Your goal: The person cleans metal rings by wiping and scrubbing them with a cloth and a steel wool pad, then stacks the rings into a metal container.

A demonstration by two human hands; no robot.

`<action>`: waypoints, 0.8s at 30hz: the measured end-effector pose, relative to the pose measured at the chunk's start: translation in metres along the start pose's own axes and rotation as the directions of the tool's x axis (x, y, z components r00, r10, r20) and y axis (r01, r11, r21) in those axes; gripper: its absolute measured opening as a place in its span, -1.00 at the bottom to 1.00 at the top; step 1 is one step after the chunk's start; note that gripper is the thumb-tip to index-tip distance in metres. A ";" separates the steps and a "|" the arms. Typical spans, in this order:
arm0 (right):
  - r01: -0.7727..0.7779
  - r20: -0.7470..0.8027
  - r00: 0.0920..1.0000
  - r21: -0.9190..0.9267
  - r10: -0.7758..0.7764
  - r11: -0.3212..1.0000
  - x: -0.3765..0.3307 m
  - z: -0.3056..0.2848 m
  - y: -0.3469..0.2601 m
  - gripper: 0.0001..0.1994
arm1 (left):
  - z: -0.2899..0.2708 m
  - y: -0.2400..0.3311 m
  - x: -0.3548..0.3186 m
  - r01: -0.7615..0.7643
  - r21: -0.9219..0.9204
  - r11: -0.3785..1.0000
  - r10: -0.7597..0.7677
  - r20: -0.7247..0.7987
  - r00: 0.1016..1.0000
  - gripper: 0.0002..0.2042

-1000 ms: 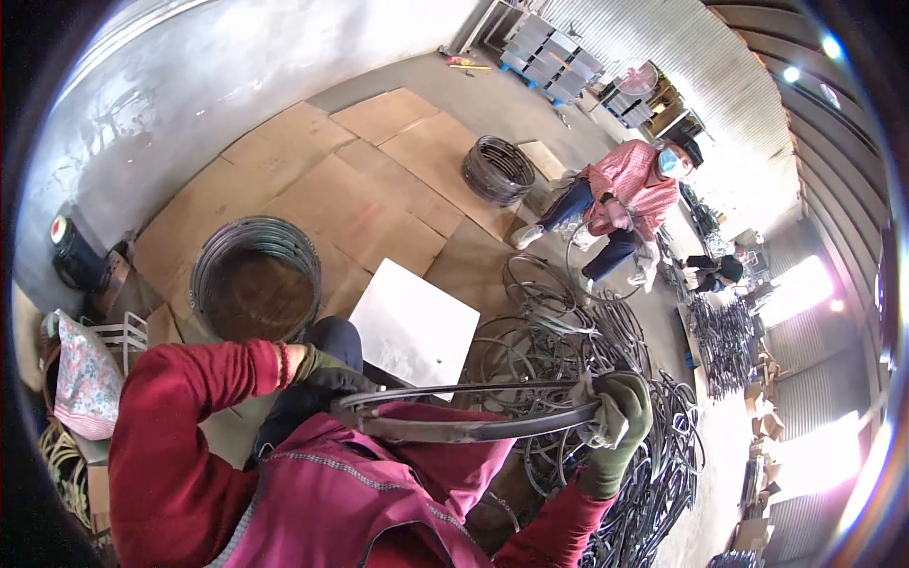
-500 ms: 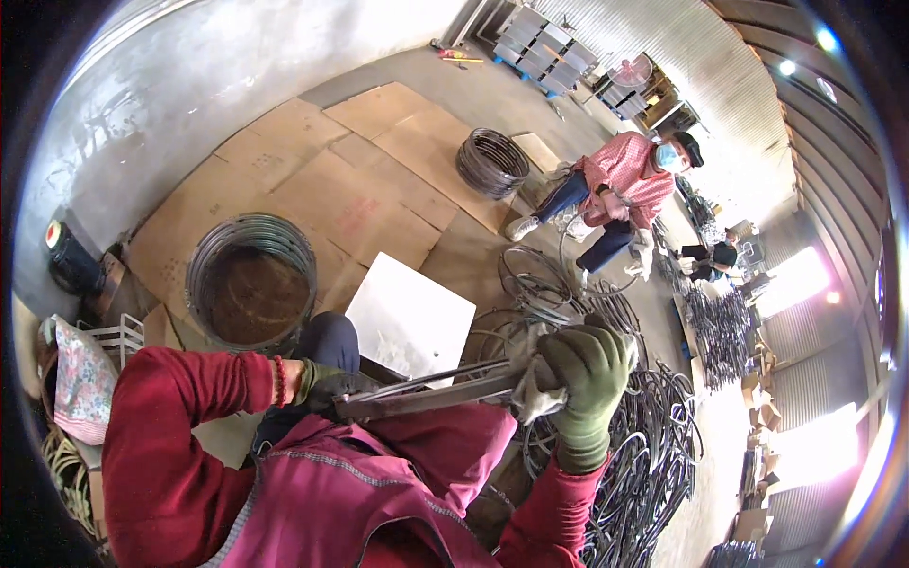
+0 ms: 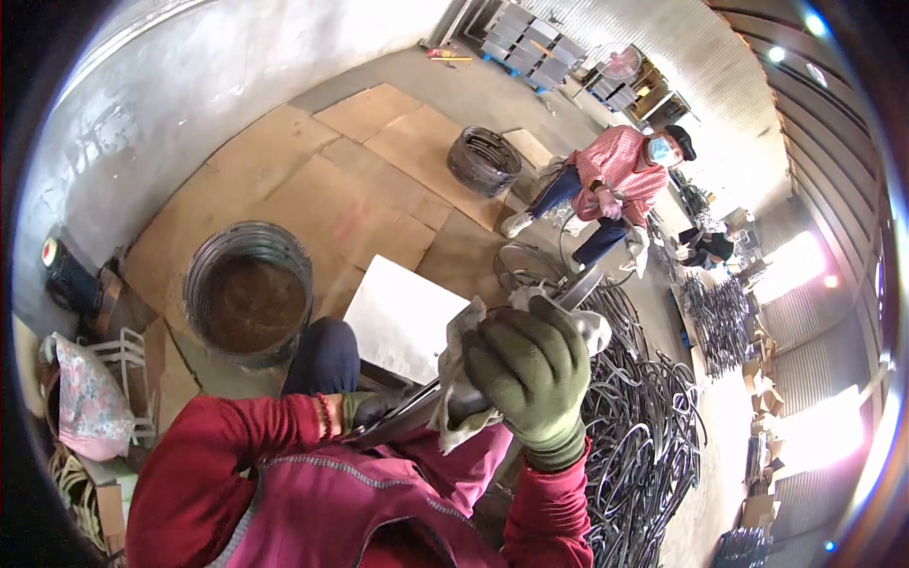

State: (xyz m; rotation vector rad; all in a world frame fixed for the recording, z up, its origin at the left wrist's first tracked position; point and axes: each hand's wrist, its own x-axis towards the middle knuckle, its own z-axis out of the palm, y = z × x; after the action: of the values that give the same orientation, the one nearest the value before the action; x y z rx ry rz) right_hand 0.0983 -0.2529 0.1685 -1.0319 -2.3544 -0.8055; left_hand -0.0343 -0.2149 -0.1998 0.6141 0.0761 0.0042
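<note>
My right hand (image 3: 532,377), in a green glove, is closed around a pale rag (image 3: 454,360) wrapped on a dark metal ring (image 3: 578,289) held in front of my chest. My left hand (image 3: 365,409), mostly hidden behind my red sleeve, grips the same ring lower down at its near end. The ring runs up and to the right from my left hand past my right glove. Below and right of it lies a big heap of similar dark rings (image 3: 644,445).
A white board (image 3: 398,312) rests on my lap. A tall wire coil (image 3: 248,293) stands on cardboard sheets to the left; a smaller coil (image 3: 485,159) lies farther off. A person in a pink shirt (image 3: 615,180) sits working nearby, another person beyond. A floral bag (image 3: 80,402) sits lower left.
My right hand with the rag has slid left along the ring toward the middle and risen. The ring has tilted from flat to slanting up to the right.
</note>
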 end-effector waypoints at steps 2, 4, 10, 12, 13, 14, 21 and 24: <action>-0.020 0.015 1.000 -0.031 0.020 0.999 0.001 -0.001 -0.002 -0.65 | -0.002 0.002 0.012 0.017 -0.205 0.979 -0.019 -0.007 1.000 -0.78; -0.075 0.009 0.997 -0.041 0.075 0.996 0.005 -0.002 -0.004 -0.68 | -0.001 0.010 0.018 0.005 -0.349 0.937 -0.010 -0.014 1.000 -0.79; -0.024 -0.096 0.995 -0.122 0.012 0.992 0.025 0.000 -0.010 -0.80 | 0.014 0.047 0.004 -0.106 -0.791 0.603 0.026 -0.113 0.993 -0.77; 0.007 -0.107 0.994 -0.074 -0.015 0.997 0.030 0.001 -0.013 -0.83 | 0.012 0.062 -0.012 -0.243 -0.812 0.530 0.127 -0.207 0.970 -0.76; 0.019 -0.082 0.996 -0.078 -0.025 0.997 0.031 0.000 -0.015 -0.84 | 0.008 0.071 -0.021 -0.361 -0.716 0.597 0.214 -0.291 0.932 -0.75; 0.015 -0.087 0.996 -0.046 -0.019 0.999 0.032 0.001 -0.016 -0.84 | 0.002 0.080 -0.030 -0.459 -0.641 0.616 0.291 -0.356 0.888 -0.74; -0.030 0.090 0.996 0.043 0.026 0.999 0.005 0.029 -0.013 -0.60 | -0.051 0.114 -0.145 -0.792 -0.513 0.331 0.680 -0.452 0.577 -0.82; -0.316 0.010 0.947 0.233 0.322 0.920 -0.033 0.050 -0.012 -0.70 | -0.064 0.109 -0.199 -0.865 -0.337 0.372 0.750 -0.440 0.494 -0.81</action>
State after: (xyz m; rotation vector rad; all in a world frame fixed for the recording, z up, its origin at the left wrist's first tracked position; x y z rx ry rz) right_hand 0.1016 -0.2437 0.1084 -1.2469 -2.1145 -0.4089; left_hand -0.2350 -0.0941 -0.1749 0.0206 -0.0345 1.0755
